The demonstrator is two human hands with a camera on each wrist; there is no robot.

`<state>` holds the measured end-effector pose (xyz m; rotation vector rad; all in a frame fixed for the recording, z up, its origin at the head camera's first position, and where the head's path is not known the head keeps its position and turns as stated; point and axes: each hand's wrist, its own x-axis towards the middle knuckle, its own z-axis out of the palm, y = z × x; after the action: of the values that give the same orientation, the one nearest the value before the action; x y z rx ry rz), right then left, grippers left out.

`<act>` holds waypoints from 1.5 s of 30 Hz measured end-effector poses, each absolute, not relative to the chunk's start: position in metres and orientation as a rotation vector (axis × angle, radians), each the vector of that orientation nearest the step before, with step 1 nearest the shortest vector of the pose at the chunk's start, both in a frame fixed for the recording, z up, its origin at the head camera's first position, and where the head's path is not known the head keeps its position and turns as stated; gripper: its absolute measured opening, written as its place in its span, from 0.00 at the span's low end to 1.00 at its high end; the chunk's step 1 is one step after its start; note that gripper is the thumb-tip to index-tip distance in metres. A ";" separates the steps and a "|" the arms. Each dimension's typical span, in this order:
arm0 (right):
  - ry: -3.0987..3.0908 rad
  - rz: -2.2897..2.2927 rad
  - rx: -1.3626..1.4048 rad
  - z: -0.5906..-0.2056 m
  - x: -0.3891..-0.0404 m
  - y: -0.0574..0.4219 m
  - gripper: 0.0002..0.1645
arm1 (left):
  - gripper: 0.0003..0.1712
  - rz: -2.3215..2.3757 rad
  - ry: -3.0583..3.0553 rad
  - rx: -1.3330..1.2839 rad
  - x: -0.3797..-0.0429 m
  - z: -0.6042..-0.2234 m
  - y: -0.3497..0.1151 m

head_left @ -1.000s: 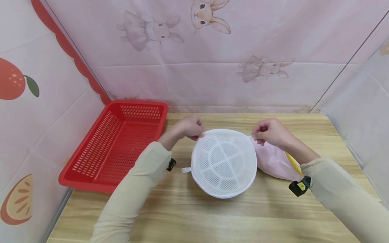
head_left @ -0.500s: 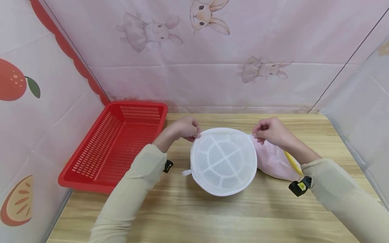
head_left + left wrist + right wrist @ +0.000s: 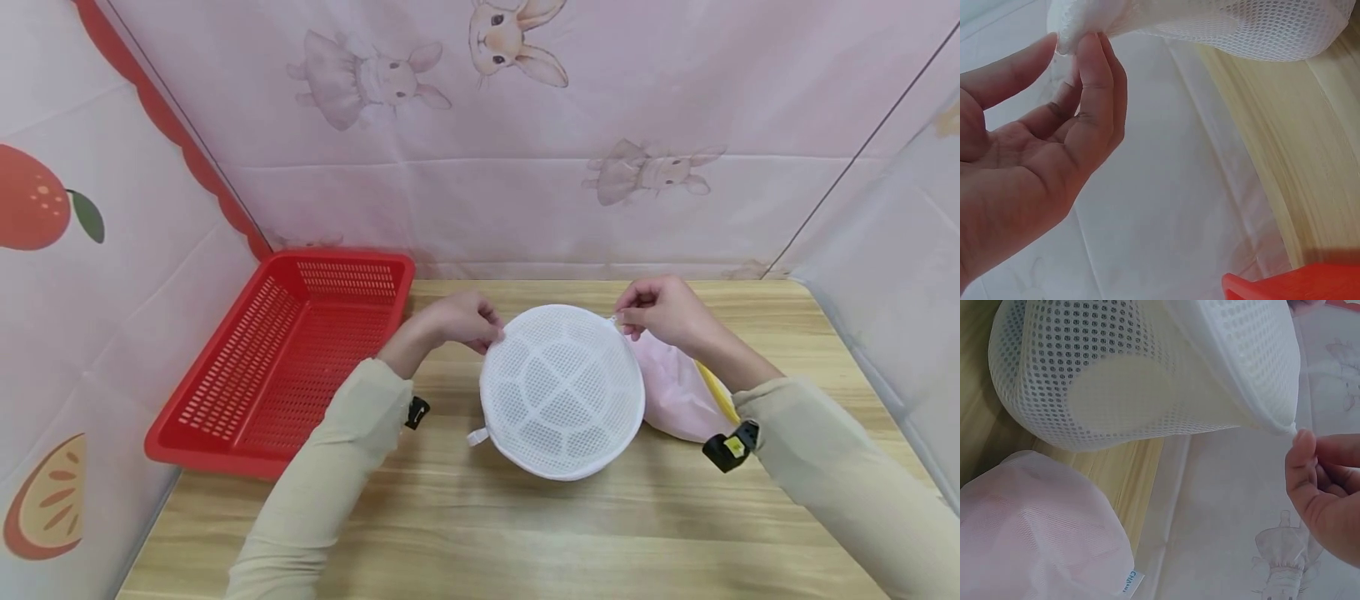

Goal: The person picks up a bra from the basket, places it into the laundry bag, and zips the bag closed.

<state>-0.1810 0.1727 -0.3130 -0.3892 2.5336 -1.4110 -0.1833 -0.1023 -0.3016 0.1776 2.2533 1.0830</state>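
A round white mesh laundry bag [image 3: 562, 392] is held up at the middle of the table, its ribbed circular face toward the head camera. My left hand [image 3: 467, 322] pinches its rim at the upper left between thumb and fingers. At the upper right, my right hand [image 3: 663, 312] pinches a small bit at the rim's edge; the fingertips cover most of it. In the right wrist view the bag's mesh side [image 3: 1104, 369] hangs beneath the rim, a pale round patch showing on it. A short white loop [image 3: 477, 437] sticks out at the bag's lower left.
A pink mesh bag [image 3: 678, 393] with yellow trim and a small printed tag [image 3: 1132, 583] lies on the wooden table [image 3: 525, 542], partly behind the right hand. To the left stands a red slotted plastic basket [image 3: 161, 450]. Printed cloth walls [image 3: 510, 217] enclose the table.
Both hands have shifted the white bag slightly right and away from the person, and its rim has tilted. The right hand has risen a little. The pink bag and basket stay put.
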 end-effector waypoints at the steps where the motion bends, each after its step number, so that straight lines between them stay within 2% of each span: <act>1: 2.530 -1.415 -0.397 -0.313 -0.181 0.172 0.05 | 0.08 1.095 2.248 0.179 -0.183 -0.301 -0.102; 23: 2.487 -1.505 -0.428 -0.306 -0.181 0.150 0.04 | 0.05 1.034 2.381 0.332 -0.186 -0.294 -0.071; 45: 2.529 -1.435 -0.401 -0.308 -0.179 0.149 0.04 | 0.03 1.088 2.460 0.220 -0.179 -0.303 -0.068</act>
<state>-0.1787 0.1489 -0.3079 -0.4013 2.5291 -1.4348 -0.1795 -0.0684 -0.3031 0.2205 2.4602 1.0876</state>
